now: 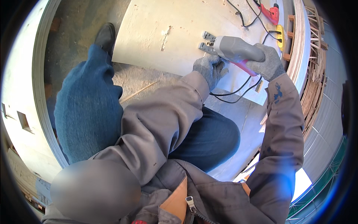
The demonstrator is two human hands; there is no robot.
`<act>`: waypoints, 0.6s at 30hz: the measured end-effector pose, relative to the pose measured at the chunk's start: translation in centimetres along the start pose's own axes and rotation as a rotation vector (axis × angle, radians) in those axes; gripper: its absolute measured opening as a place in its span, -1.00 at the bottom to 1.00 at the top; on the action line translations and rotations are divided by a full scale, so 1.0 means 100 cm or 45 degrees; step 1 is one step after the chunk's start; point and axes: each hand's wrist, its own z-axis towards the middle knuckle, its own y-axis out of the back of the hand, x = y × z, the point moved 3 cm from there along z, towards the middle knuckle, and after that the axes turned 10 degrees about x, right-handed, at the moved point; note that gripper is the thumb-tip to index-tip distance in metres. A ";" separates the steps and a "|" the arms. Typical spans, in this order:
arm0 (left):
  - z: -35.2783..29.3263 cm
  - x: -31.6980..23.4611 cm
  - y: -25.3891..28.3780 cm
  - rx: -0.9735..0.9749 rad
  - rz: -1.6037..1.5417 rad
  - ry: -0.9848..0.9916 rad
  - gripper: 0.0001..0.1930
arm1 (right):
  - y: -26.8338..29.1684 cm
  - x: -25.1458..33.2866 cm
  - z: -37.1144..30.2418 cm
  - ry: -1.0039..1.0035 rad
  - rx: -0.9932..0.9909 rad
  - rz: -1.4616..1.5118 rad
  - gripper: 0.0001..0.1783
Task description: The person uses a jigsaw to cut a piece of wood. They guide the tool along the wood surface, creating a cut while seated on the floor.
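My right hand (269, 61), in a grey knit glove, is closed round the rear handle of a corded power tool (238, 49) that looks like a jigsaw. Its body is grey with a pink-red underside, and two grey feet flank a metal part at its front. Beneath that front end, my left hand (212, 70), gloved too, has its fingers curled close to the tool. Whatever those fingers hold is hidden. Under the tool lies a pale plywood sheet (149, 37) with a slot-like gouge and small holes. A black cord (238, 100) loops below the tool.
At the far right of the sheet are a red power tool (271, 14) and a yellow power strip (280, 36), with black cables between them. Stacked boards (315, 78) line the right side. Another thick plywood panel (22, 86) stands at left, near my bent leg (89, 108).
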 end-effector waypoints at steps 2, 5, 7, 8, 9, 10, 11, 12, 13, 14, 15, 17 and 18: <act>-0.001 -0.001 -0.001 -0.010 0.022 -0.018 -0.70 | 0.000 0.000 0.001 0.003 -0.030 0.021 -0.59; 0.001 -0.002 0.000 0.054 0.015 -0.037 -0.70 | -0.001 0.001 0.002 -0.014 -0.014 0.012 -0.59; 0.004 -0.001 0.004 0.078 -0.019 -0.049 -0.70 | 0.000 0.000 0.003 -0.017 0.011 0.026 -0.59; 0.006 0.000 0.006 0.097 -0.040 -0.038 -0.70 | 0.001 0.000 0.003 -0.020 0.024 0.032 -0.59; 0.008 0.001 0.009 0.117 -0.061 -0.027 -0.70 | 0.002 0.001 0.003 -0.031 0.028 0.018 -0.59; 0.010 0.001 0.010 0.134 -0.081 -0.013 -0.71 | 0.003 0.003 0.003 -0.044 0.033 0.007 -0.59; 0.011 0.002 0.012 0.107 -0.074 0.010 -0.71 | 0.003 0.004 0.002 -0.057 0.039 -0.005 -0.59; 0.013 0.002 0.014 0.080 -0.068 0.033 -0.71 | 0.003 0.004 0.002 -0.053 0.038 0.009 -0.60; 0.013 0.002 0.014 0.051 -0.062 0.054 -0.71 | 0.002 0.003 0.003 -0.047 0.040 0.023 -0.60; 0.012 0.001 0.013 0.054 -0.056 0.031 -0.71 | 0.002 0.003 0.003 -0.041 0.042 0.037 -0.60; 0.011 0.001 0.013 0.057 -0.049 0.007 -0.70 | 0.002 0.003 0.003 -0.035 0.040 0.042 -0.60; 0.009 0.001 0.012 0.078 -0.036 -0.013 -0.70 | 0.001 0.004 0.003 -0.025 0.036 0.051 -0.60; 0.008 0.000 0.011 0.096 -0.029 -0.013 -0.70 | 0.001 0.005 0.004 -0.025 0.035 0.044 -0.60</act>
